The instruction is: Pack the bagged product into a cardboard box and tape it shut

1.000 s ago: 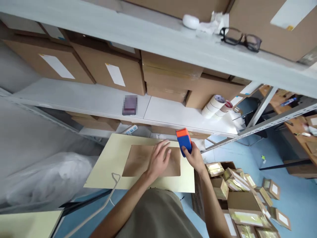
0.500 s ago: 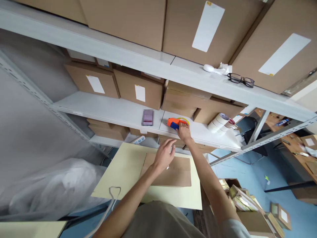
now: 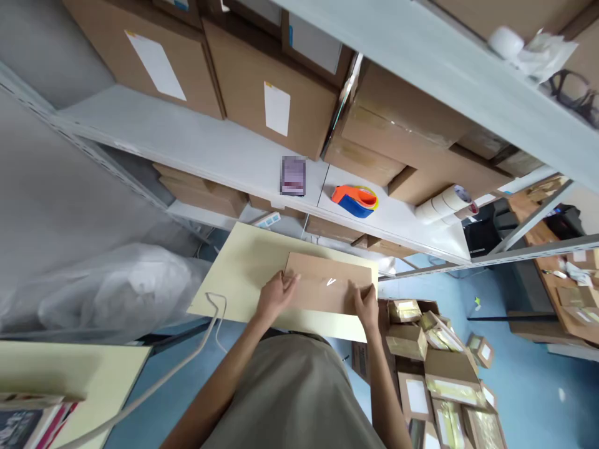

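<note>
A flat brown cardboard box (image 3: 322, 293) with a small white check mark lies on the pale yellow tabletop (image 3: 246, 262). My left hand (image 3: 276, 294) grips its left end, thumb on top. At the right end, my right hand (image 3: 365, 304) holds the box with thumb and fingers closed on the edge. Behind the table, on the grey shelf (image 3: 187, 146), rests an orange and blue tape dispenser (image 3: 354, 201) with yellow tape, touched by neither hand. The undersides of my fingers are hidden by the box.
White tape rolls (image 3: 442, 204) and a blurred purple packet (image 3: 293, 176) sit on the shelf. Large cartons (image 3: 276, 93) stand behind them. Several taped parcels (image 3: 452, 374) are piled at the right. A pale cable (image 3: 178, 368) hangs at the left.
My right hand has let go of the tape dispenser, left it on the shelf and come down to the box. My left hand has lowered onto the box's left end. The view has tilted down.
</note>
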Tool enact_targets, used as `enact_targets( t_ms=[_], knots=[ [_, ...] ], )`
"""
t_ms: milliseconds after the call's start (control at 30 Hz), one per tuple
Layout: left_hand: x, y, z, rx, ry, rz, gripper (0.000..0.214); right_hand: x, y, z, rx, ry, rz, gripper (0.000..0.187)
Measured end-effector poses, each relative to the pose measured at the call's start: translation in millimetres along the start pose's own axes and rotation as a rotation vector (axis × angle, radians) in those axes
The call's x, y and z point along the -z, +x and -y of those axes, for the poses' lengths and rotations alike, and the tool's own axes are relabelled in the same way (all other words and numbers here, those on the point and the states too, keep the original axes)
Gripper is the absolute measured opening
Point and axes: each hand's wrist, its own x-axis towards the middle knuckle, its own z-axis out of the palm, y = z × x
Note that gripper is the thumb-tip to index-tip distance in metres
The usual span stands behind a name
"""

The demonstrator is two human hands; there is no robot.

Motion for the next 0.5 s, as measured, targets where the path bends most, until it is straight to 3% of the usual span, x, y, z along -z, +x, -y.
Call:
enact_targets(
  t_ms=[100, 200, 333, 500],
  knots=[
    [-3.0, 2.4, -21.9, 0.04, 0.097, 0.01, 0.078, -3.8, -8.4, 3.0, -0.071, -0.02, -0.017, 0.09],
    [1.5, 13.4, -30.3, 0.066, 0.157, 0.036, 0.078, 3.7, 5.9, 12.8, -0.097, -0.04, 0.012, 0.075],
    [6.9, 29.2, -20.2, 0.052, 0.107, 0.08, 0.061, 17.8, 15.9, 15.3, -0.012, 0.059, 0.054, 0.067],
    [11.1, 30.3, -2.0, -0.005, -0.039, 0.076, 0.048, 26.3, -5.6, 17.1, -0.019, 0.194, 0.025, 0.068]
  ],
)
